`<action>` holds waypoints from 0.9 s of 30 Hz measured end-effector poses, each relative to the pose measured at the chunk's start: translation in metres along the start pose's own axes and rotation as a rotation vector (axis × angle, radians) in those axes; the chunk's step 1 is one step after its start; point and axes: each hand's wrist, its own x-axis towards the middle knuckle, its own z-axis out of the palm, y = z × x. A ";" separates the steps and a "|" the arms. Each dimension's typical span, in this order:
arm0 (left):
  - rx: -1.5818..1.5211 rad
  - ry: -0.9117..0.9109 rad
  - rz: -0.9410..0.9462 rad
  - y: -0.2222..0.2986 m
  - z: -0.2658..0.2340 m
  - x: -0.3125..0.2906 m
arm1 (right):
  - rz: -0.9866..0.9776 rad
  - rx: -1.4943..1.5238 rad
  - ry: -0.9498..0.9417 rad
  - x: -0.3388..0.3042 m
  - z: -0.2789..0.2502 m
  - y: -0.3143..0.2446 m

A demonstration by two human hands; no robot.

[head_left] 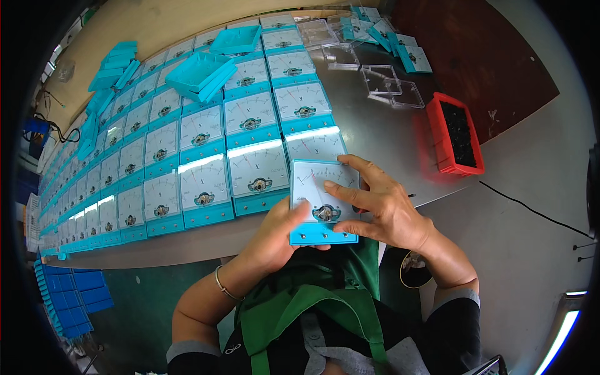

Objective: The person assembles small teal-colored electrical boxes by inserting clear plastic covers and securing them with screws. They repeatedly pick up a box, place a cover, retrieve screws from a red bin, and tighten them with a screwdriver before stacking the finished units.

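A voltmeter with a turquoise case and white dial (315, 175) is held up over my lap at the table's front edge. My left hand (275, 232) is closed around its left side, the thumb blurred over the dial. On the other side my right hand (395, 207) grips the right edge, with one finger on the dial and the thumb by the lower strip. Between those fingers shows a small dark and red thing (357, 210); its kind I cannot make out. Just behind stands a row of similar meters (257, 167).
Rows of meters cover the left and middle of the metal table (400, 140). Stacked turquoise cases (200, 74) lie on them. Clear covers (392, 86) and more meter parts (412, 57) lie far right. A red bin (442, 134) holds small black parts. Blue crates (72, 297) stand lower left.
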 end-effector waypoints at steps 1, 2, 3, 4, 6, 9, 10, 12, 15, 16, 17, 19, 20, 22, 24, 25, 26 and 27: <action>0.137 0.053 0.034 -0.007 0.002 0.001 | -0.074 -0.136 0.023 -0.001 0.000 -0.003; 0.281 0.101 0.071 -0.010 0.005 0.002 | -0.043 -0.045 0.042 -0.003 0.000 -0.003; 0.180 0.093 0.064 -0.009 0.008 0.003 | -0.012 0.047 0.061 -0.006 0.000 -0.004; 0.215 0.064 0.063 -0.007 0.008 0.000 | 0.018 0.139 0.080 -0.010 0.001 -0.004; 0.287 0.015 0.070 -0.003 0.004 -0.007 | 0.220 0.539 0.319 -0.025 0.003 0.002; 0.256 -0.037 0.098 0.002 0.018 -0.014 | 0.437 0.769 0.217 -0.041 0.017 0.009; 0.258 -0.060 0.104 0.001 0.023 -0.014 | 0.494 0.778 0.108 -0.046 0.023 0.010; 0.258 -0.097 0.118 -0.002 0.031 -0.011 | 0.318 0.924 0.179 -0.049 0.042 0.004; 0.206 -0.107 0.031 -0.002 0.029 -0.009 | 0.244 1.014 0.229 -0.051 0.060 0.004; 0.190 -0.112 0.014 -0.001 0.028 -0.009 | 0.254 1.030 0.231 -0.052 0.063 0.007; 0.191 -0.111 0.013 -0.003 0.028 -0.009 | 0.213 1.012 0.251 -0.052 0.062 0.003; 0.192 -0.110 0.010 -0.005 0.027 -0.010 | 0.204 0.980 0.284 -0.054 0.066 0.000; 0.188 -0.108 0.005 -0.006 0.027 -0.009 | 0.204 0.959 0.300 -0.057 0.068 0.000; 0.180 -0.104 -0.003 -0.005 0.027 -0.008 | 0.229 0.945 0.329 -0.060 0.072 0.000; 0.174 -0.090 -0.009 -0.006 0.025 -0.009 | 0.248 0.956 0.346 -0.059 0.073 -0.004; 0.170 -0.083 -0.012 -0.006 0.024 -0.009 | 0.249 0.951 0.344 -0.059 0.074 -0.004; 0.166 -0.085 -0.010 -0.005 0.024 -0.009 | 0.252 0.943 0.342 -0.060 0.075 -0.003; 0.162 -0.087 -0.008 -0.004 0.025 -0.009 | 0.254 0.935 0.340 -0.059 0.076 -0.003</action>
